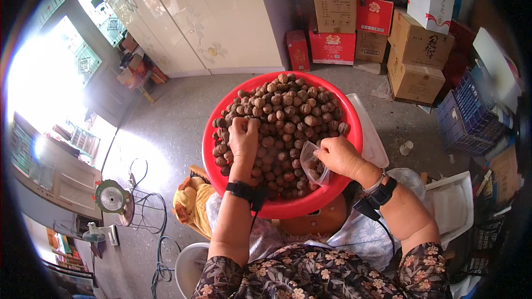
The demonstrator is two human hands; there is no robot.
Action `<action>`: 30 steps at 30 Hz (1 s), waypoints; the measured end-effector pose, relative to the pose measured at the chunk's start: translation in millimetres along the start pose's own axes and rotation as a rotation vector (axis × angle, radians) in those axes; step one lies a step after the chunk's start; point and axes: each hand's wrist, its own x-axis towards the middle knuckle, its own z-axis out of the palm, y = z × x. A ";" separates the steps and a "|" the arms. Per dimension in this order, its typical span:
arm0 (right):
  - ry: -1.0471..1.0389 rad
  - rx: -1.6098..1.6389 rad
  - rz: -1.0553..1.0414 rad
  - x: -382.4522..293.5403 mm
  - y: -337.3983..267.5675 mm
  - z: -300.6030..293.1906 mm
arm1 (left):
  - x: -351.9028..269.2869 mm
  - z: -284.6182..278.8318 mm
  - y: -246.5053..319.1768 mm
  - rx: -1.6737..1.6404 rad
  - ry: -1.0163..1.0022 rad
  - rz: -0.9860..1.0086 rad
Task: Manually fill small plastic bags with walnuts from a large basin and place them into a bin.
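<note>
A big red plastic basin [355,133] in front of me is heaped with brown walnuts [286,112]. My left hand [244,139] reaches into the heap on its left side, fingertips down among the nuts; whether a walnut is between them is hidden. On the right, my right hand [340,155] grips the rim of a small clear plastic bag [314,164]. Some walnuts show through the bag's side, though others behind it make it hard to tell how many are inside. The bag hangs over the basin's front right part.
Cardboard boxes [417,81] and red cartons [332,47] are stacked at the back right, near blue plastic crates [469,112]. A white tray [451,203] lies at right. At left are cables [162,232] and a round fan-like device [111,196]. A white bucket [189,268] stands near my left side.
</note>
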 end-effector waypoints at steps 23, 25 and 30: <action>0.079 0.002 -0.050 9.0 20.3 13.1 | -64.5 -23.6 73.6 -0.486 -0.465 -0.346; 0.055 0.007 -0.059 8.4 15.0 10.6 | -73.9 -19.8 73.3 -0.534 -0.490 -0.330; 0.041 0.024 -0.041 7.8 18.8 10.3 | -90.3 -2.0 88.6 -0.371 -0.578 0.002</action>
